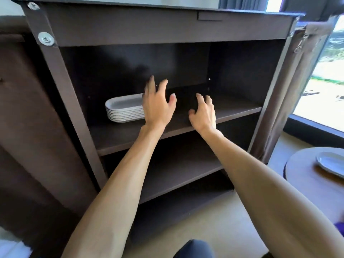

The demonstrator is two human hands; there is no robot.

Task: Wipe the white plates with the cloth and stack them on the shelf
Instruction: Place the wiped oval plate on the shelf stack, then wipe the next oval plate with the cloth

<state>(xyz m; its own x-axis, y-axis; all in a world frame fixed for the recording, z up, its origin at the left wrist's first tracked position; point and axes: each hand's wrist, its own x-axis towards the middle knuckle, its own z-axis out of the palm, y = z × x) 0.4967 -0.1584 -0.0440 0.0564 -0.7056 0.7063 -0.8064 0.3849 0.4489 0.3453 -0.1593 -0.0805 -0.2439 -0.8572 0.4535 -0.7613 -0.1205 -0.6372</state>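
On the upper shelf point(232, 110), far left, your plate stack point(124, 110) is half hidden by your left hand point(158, 107); both grips loose, holding nothing, right hand point(203, 114) beside it. Another plate point(331, 162) is cut off right.

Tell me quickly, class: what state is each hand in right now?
Left hand: open, fingers spread, holding nothing, in front of the stack of white plates.
Right hand: open, fingers loosely bent, holding nothing, above the shelf.
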